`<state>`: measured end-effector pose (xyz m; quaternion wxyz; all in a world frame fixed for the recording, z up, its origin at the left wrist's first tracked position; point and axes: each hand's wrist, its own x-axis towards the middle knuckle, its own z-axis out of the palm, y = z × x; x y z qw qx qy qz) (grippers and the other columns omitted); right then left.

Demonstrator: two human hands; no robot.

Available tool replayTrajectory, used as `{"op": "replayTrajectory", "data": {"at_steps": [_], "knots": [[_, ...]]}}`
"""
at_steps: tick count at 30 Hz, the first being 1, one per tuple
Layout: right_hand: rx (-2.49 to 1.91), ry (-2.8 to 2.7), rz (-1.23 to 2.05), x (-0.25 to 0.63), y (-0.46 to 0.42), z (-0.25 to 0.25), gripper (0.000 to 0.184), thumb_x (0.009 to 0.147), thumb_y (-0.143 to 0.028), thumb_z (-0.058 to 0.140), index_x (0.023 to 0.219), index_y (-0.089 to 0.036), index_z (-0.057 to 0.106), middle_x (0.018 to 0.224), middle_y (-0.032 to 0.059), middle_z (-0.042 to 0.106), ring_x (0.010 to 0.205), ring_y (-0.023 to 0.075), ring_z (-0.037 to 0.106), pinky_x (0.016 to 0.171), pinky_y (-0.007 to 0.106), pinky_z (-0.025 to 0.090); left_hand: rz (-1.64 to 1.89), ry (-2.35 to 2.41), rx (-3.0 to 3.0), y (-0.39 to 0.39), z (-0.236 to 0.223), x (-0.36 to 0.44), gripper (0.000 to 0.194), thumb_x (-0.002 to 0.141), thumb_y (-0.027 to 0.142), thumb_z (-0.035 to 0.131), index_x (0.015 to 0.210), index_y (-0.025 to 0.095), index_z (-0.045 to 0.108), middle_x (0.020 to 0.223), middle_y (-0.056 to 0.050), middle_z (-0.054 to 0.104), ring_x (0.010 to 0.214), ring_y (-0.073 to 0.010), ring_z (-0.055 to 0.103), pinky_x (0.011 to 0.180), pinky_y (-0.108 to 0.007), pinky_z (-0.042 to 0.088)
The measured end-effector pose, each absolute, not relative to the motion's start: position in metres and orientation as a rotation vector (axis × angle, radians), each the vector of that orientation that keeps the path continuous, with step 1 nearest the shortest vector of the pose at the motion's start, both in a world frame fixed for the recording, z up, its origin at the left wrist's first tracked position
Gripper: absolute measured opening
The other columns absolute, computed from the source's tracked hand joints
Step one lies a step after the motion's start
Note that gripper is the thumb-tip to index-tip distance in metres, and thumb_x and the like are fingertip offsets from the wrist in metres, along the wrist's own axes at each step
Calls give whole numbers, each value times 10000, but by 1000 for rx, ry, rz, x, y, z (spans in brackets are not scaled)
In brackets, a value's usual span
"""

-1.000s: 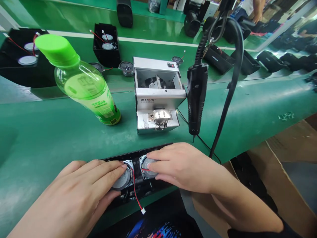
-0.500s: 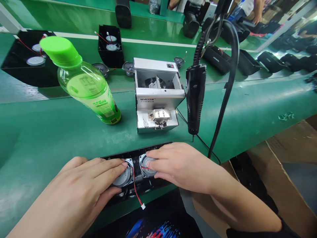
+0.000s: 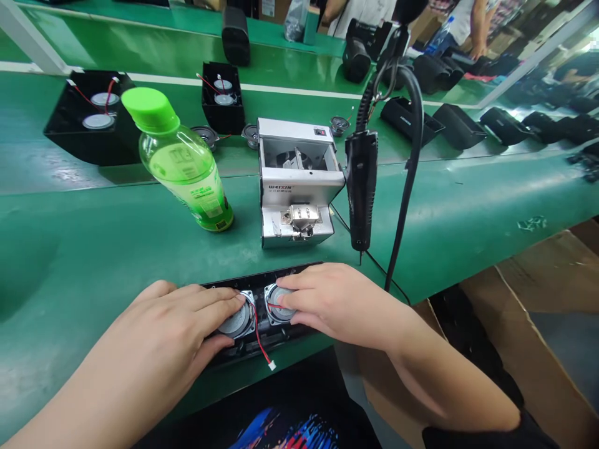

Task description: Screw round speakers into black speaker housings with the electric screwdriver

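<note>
A long black speaker housing [image 3: 279, 337] lies at the near edge of the bench, with two round speaker drivers in it. My left hand [image 3: 171, 330] grips the left driver [image 3: 234, 323], fingers over its top and thumb at its near side. On the right driver [image 3: 279, 313], my right hand [image 3: 339, 305] has its fingertips pressed around the rim and back. A red wire [image 3: 259, 340] runs from between the drivers to a white plug [image 3: 272, 365] hanging over the housing's near edge. Both palms partly cover the housing's ends.
A silver screw feeder [image 3: 299, 187] stands beyond the housing. To its right hangs a black electric screwdriver [image 3: 361, 187] with its cable. A green-capped bottle [image 3: 187, 168] is on the left. Behind are black housings [image 3: 222, 118] and loose drivers [image 3: 339, 125]; a cardboard box [image 3: 538, 324] is at right.
The camera view has shifted a little, so the bottle and the back housings appear farther right. Both hands stay on the same drivers, with only slight finger movement.
</note>
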<state>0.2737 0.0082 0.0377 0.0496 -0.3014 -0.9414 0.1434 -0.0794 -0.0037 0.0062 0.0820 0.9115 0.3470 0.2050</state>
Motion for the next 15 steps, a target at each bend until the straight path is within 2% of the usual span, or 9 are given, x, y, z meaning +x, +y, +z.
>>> {"op": "replayTrajectory", "data": {"at_steps": [5,9,12,15], "knots": [[-894,-2847,401,274,8,34,241,1244,-305,883,1458,-210,935,1551,120,983,1449,321,949,1170,463,785,530,1077,2674,-2,6,-81,315,1298,477,616,1384,416,912,1300,25,1013,1011,-280,939,819,-523,530],[-881,-2836,358,272,8,37,251,1213,-315,926,1431,-193,945,1540,144,982,1286,314,972,1103,472,798,493,1057,2662,-2,-4,-87,355,1285,535,644,1491,449,920,1392,7,1006,1097,-307,955,837,-522,555],[-833,-2764,293,279,5,40,270,1222,-440,920,1394,-237,965,1564,138,970,1263,284,959,1108,450,798,579,1073,2690,-2,-21,-94,470,1281,612,652,1713,519,813,1400,19,1004,1051,-314,947,849,-523,580],[-877,-2399,209,297,1,42,461,1314,-650,693,1439,-280,938,1363,117,995,1194,268,960,1059,440,817,677,1112,2708,-1,-35,-104,673,1265,679,673,1918,529,612,1379,16,1004,1015,-314,937,867,-514,637]]}}
